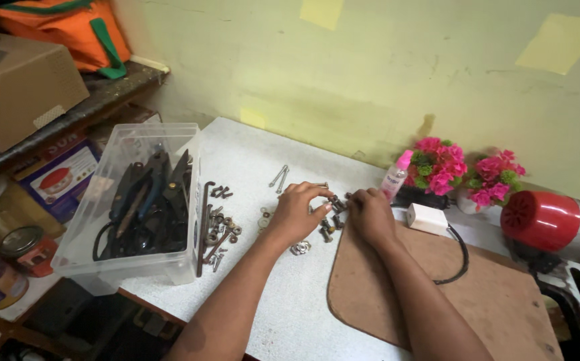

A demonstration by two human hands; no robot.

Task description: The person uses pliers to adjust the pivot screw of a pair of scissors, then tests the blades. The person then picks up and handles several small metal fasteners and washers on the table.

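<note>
My left hand (298,212) and my right hand (369,214) meet over a small cluster of dark bolts and nuts (333,215) on the white speckled tabletop (250,160). The fingertips of both hands pinch at a small bolt or nut (335,200) between them; which hand holds it I cannot tell. A shiny nut (300,248) lies just under my left wrist. Two long silver bolts (278,176) lie farther back. More bolts, washers and a hex key (214,227) are scattered left of my left hand.
A clear plastic bin (96,220) with pliers and cutters stands at the left. A brown mat (477,294) lies under my right forearm, with a white charger (428,218) and black cable. Pink flowers (440,167), a spray bottle (395,175) and a red-ended appliance (544,219) stand at the back right.
</note>
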